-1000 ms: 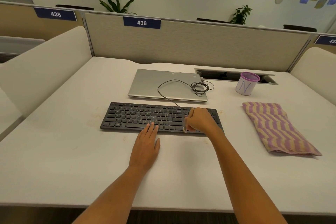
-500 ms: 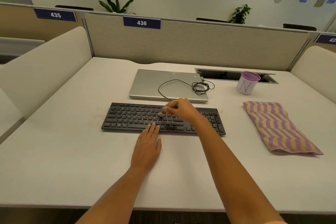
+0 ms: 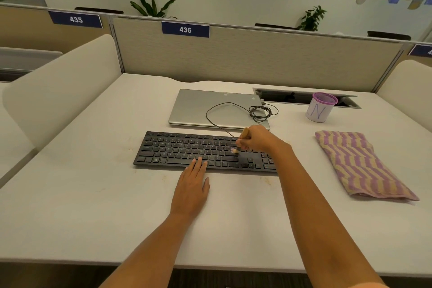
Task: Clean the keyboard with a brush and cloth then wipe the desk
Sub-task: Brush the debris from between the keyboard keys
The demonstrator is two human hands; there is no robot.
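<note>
Head view: right hand (image 3: 257, 139) pinches the small wooden-handled brush (image 3: 244, 134), bristles on the flat black keyboard (image 3: 187, 149); left hand (image 3: 190, 189) lies flat on the white desk (image 3: 93, 194), fingertips (image 3: 200, 162) at the keyboard's front edge. Purple-rimmed white cup (image 3: 319, 111): contents unseen.

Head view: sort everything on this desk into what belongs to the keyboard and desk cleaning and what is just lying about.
For the job:
keyboard
brush, gripped by the right hand
left hand, flat on the desk, fingertips at the keyboard's front edge
striped cloth

Lying about:
closed laptop
coiled cable on it
purple-rimmed cup
</note>
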